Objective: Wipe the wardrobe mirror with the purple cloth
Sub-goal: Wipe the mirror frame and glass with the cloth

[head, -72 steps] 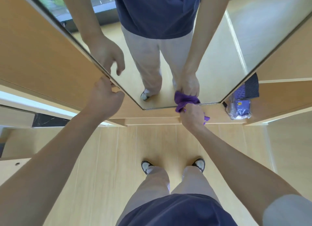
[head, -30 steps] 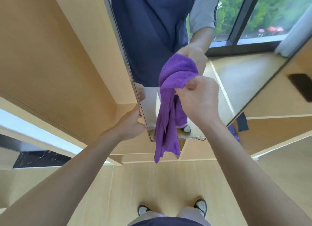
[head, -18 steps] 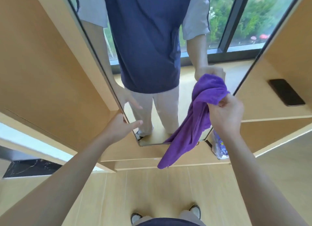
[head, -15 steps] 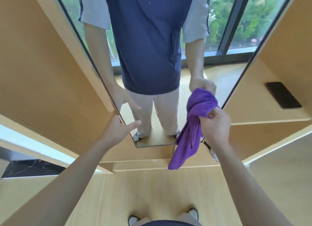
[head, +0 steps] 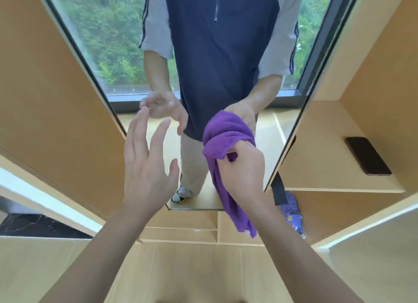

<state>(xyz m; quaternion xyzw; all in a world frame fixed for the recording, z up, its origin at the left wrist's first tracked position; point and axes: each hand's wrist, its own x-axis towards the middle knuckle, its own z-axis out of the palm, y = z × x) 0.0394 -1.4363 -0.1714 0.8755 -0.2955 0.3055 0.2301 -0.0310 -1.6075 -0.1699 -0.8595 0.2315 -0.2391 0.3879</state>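
Pale wooden wardrobe panels (head: 56,112) frame a tall mirror (head: 126,53) whose lower edge sits just above a low wooden ledge. Green foliage beyond a window shows in the reflection, along with the person's navy and grey top.

Held up before the glass, the left hand (head: 147,167) is spread wide open, fingers (head: 138,130) extended and apart, with nothing in it — whether the fingertips touch the mirror cannot be told.

To its right, the right hand (head: 244,169) is closed in a fist around the purple cloth (head: 222,135). A bunched wad of the cloth bulges above the knuckles and lies against or just before the lower part of the mirror, while a long tail hangs down past the mirror's bottom edge, in front of the wooden ledge.

On the shelf (head: 328,167) to the right of the mirror lies a dark phone (head: 367,155). Below that shelf, a dark strap (head: 279,191) hangs beside a blurred purple-blue packet (head: 293,214).
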